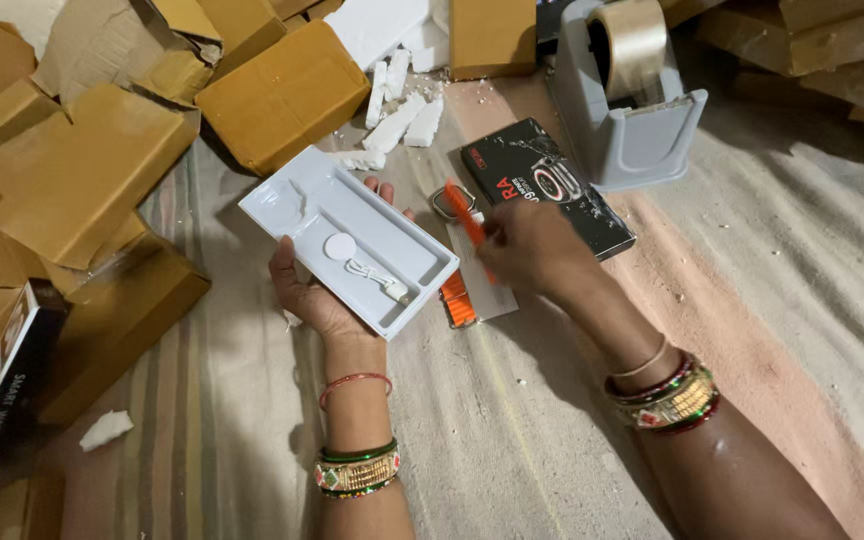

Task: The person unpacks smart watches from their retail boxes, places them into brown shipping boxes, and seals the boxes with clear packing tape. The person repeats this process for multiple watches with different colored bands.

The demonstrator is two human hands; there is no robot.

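Just two hands: left (317,290) cupping one white tray (352,240), right (532,250) pinching one orange strap (464,222).

A white plastic packaging tray (352,240), long and shallow, is held tilted at the centre by the left hand (317,295). A flat black box (547,185) with a printed picture is laid just right of it, partly covered by the right hand (532,245). Plain brown cardboard boxes (282,95) are piled along the top and left. Another black box (2,390) with a white side is seen at the left edge, lying against the cardboard.
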